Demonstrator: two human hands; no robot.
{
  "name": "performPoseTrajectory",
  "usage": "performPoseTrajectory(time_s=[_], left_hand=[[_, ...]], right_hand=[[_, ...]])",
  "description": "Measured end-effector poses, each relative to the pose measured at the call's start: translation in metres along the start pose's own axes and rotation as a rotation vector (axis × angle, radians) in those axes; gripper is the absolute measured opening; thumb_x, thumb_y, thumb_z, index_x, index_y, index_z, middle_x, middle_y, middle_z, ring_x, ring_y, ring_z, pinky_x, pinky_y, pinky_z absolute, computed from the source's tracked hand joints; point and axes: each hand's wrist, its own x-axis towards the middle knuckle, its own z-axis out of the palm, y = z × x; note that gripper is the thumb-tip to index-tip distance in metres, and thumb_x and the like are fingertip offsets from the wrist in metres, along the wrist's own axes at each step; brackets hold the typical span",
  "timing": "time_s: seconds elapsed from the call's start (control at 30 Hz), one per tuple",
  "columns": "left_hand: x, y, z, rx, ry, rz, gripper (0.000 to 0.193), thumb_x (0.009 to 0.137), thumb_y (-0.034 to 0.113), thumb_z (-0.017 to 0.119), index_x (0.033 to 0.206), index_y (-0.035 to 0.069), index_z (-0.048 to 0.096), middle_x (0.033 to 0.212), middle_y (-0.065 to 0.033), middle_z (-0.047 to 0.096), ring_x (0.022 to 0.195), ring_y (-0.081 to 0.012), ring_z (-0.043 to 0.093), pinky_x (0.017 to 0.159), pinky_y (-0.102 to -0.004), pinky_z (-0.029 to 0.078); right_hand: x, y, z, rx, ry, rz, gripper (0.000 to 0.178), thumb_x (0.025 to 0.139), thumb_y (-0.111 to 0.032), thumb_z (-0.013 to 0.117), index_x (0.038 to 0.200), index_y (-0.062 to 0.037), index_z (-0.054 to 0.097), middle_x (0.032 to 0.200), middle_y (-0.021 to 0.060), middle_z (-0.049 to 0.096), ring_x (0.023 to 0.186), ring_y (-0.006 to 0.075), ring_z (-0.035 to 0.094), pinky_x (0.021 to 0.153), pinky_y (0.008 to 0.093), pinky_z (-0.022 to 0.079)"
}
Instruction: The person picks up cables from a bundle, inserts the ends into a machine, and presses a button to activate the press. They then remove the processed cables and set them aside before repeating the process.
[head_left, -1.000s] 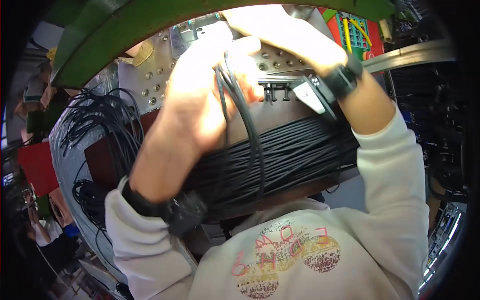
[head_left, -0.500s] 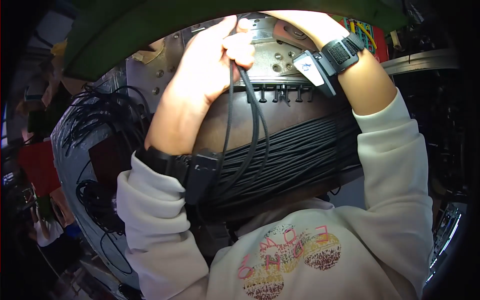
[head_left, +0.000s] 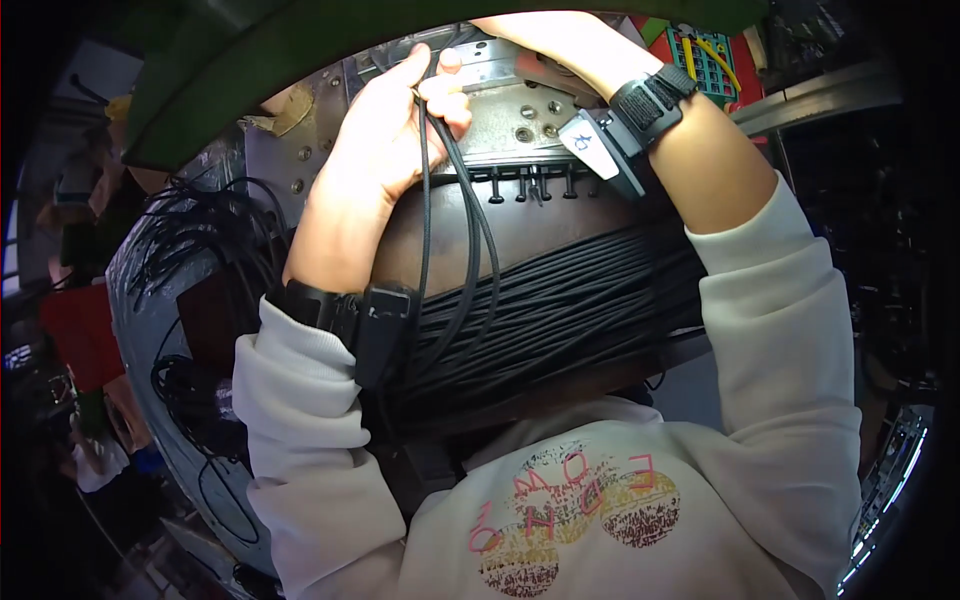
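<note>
My left hand (head_left: 395,130) is closed round a few thin black cables (head_left: 472,235), fingers curled near the metal plate (head_left: 500,110) of a machine. From my fist the cables hang down to a thick bundle of black cables (head_left: 540,310), which lies across a brown rounded surface (head_left: 420,245) in front of my body. My right hand (head_left: 510,27) reaches in along the back of the plate. The green cover's edge hides its fingers, so what they hold or touch does not show.
A dark green machine cover (head_left: 330,60) arches over the work area. Small black pegs (head_left: 535,185) line the plate's front edge. More loose black cables (head_left: 205,235) lie on the left. A red-edged tray with green parts and yellow sticks (head_left: 715,65) is at the back right.
The whole scene has shifted slightly left in the picture. My left hand keeps its grip on the cables, while my right hand has moved a little farther left along the plate.
</note>
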Motion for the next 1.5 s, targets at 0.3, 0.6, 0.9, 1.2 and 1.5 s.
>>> performPoseTrajectory(time_s=[0.3, 0.6, 0.9, 1.2, 1.5], left_hand=[[-0.023, 0.016, 0.001, 2.793, 0.532, 0.915, 0.033, 0.082, 0.011, 0.062, 0.114, 0.003, 0.06, 0.107, -0.0107, 0.066, 0.098, -0.0261, 0.063, 0.086, -0.0364, 0.05], [-0.008, 0.021, -0.023, 2.808, 0.486, 1.038, 0.037, 0.075, 0.009, 0.068, 0.111, 0.008, 0.062, 0.102, -0.0088, 0.067, 0.097, -0.0245, 0.064, 0.085, -0.0333, 0.05], [-0.012, 0.029, -0.036, 2.837, 0.63, 1.237, 0.03, 0.077, 0.036, 0.07, 0.093, 0.011, 0.068, 0.081, -0.009, 0.065, 0.069, -0.0278, 0.063, 0.061, -0.0371, 0.051], [-0.024, 0.031, -0.01, 2.875, 0.743, 0.758, 0.04, 0.081, 0.037, 0.066, 0.105, 0.004, 0.063, 0.089, -0.0162, 0.065, 0.078, -0.0332, 0.063, 0.07, -0.0402, 0.051], [-0.249, -0.15, 0.055, 1.239, 0.149, -0.709, 0.048, 0.089, 0.019, 0.057, 0.133, 0.001, 0.045, 0.137, -0.0162, 0.044, 0.132, -0.0317, 0.036, 0.11, -0.0401, 0.026]], right_hand=[[0.047, -0.017, 0.03, -1.135, 0.273, 0.083, 0.028, 0.086, -0.027, 0.059, 0.097, -0.0022, 0.066, 0.08, 0.0109, 0.065, 0.073, 0.0218, 0.063, 0.067, 0.0346, 0.05], [0.019, -0.017, 0.03, -1.03, 0.273, 0.22, 0.034, 0.084, -0.032, 0.061, 0.1, -0.0031, 0.066, 0.078, 0.0099, 0.065, 0.071, 0.0216, 0.062, 0.066, 0.0343, 0.05], [0.012, -0.012, 0.022, -0.948, 0.279, 0.334, 0.04, 0.082, -0.038, 0.064, 0.103, -0.0039, 0.065, 0.077, 0.009, 0.065, 0.069, 0.0213, 0.062, 0.065, 0.034, 0.05], [-0.032, -0.056, 0.018, -0.577, 0.292, 0.238, 0.039, 0.083, -0.03, 0.064, 0.113, -0.0055, 0.062, 0.092, 0.0139, 0.066, 0.084, 0.0235, 0.064, 0.075, 0.0327, 0.05], [-0.383, -0.081, 0.029, -0.578, 0.918, 0.761, 0.037, 0.094, -0.005, 0.044, 0.131, 0.0002, 0.041, 0.131, 0.0161, 0.045, 0.119, 0.0248, 0.048, 0.102, 0.0339, 0.038]])
